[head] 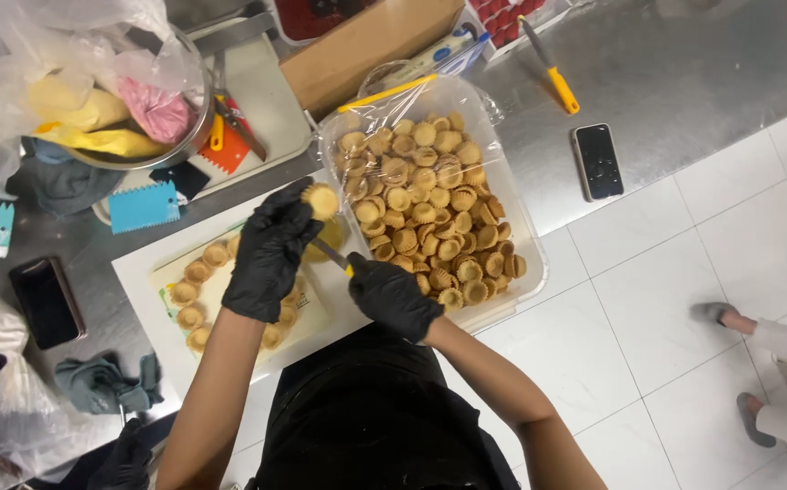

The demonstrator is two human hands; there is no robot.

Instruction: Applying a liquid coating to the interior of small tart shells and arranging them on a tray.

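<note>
My left hand (269,252), in a black glove, holds a small golden tart shell (322,200) up by its fingertips. My right hand (393,297), also gloved in black, grips a small knife (332,255) with a yellow handle, its blade pointing up toward the shell. Right of both hands stands a clear plastic tub (520,227) full of several tart shells, plastic wrap peeled back at its top. Under my left hand, several more shells (195,290) sit on a pale sheet on a white board (144,299).
A metal bowl (189,136) with filled piping bags, teal scrapers (144,207) and a tray lie at the back left. Two phones (598,161) (46,300) rest on the steel counter, a yellow-handled knife (552,73) at the back. Another person's feet (743,363) stand on the tiled floor, right.
</note>
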